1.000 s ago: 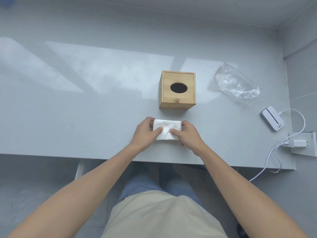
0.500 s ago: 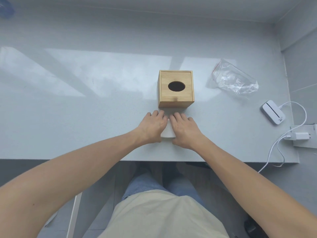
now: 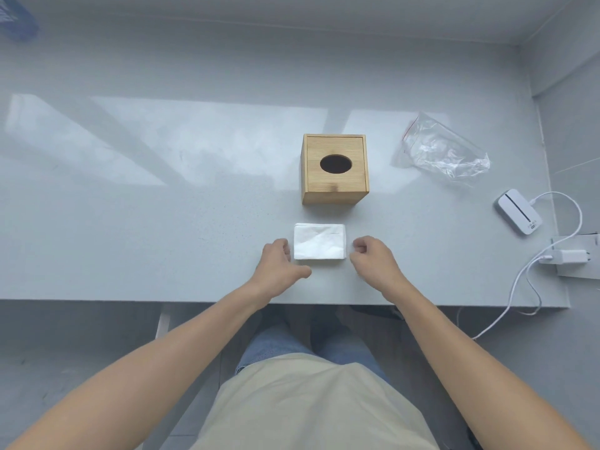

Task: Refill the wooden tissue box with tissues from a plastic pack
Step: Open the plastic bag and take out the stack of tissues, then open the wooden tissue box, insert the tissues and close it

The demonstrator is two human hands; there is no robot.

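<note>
The wooden tissue box (image 3: 335, 170) stands upright in the middle of the grey table, its oval hole facing up and dark inside. A flat white stack of tissues (image 3: 319, 241) lies on the table just in front of the box. My left hand (image 3: 280, 267) rests beside the stack's left edge, fingers curled, thumb stretched along its near corner. My right hand (image 3: 373, 264) hovers at the stack's right edge with fingers loosely curled, holding nothing. The clear plastic pack (image 3: 441, 147), crumpled and see-through, lies to the right of the box.
A white device (image 3: 519, 212) with a cable and a white charger (image 3: 569, 256) lie near the table's right edge. The table's front edge (image 3: 162, 300) runs just behind my wrists. A blue object (image 3: 16, 17) shows at the far left corner.
Both hands pressed flat on the tissue stack half a second ago; now they have lifted off and drawn apart to its sides, leaving the stack uncovered on the table.
</note>
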